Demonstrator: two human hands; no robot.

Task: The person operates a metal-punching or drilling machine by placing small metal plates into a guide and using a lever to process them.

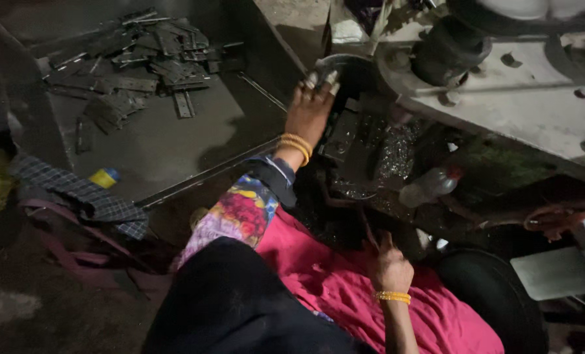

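Note:
My left hand (309,108), with yellow bangles at the wrist, reaches forward to the dark die block (354,134) of a press machine. Its fingertips rest on the rim of a dark round part (345,65); whatever lies under them is hidden. My right hand (387,263), also wearing a bangle, stays low over the pink cloth (325,282) on my lap, below the die. Two of its fingers point up and apart, and nothing shows in it. A colourful sleeve (236,213) covers my left forearm.
The grey machine body (535,111) fills the upper right. A pile of dark flat metal pieces (141,52) lies on a metal tray (174,137) at the left. A plastic bottle (430,185) lies below the die. A checked cloth (76,193) and a yellow-blue object (104,177) sit at the left.

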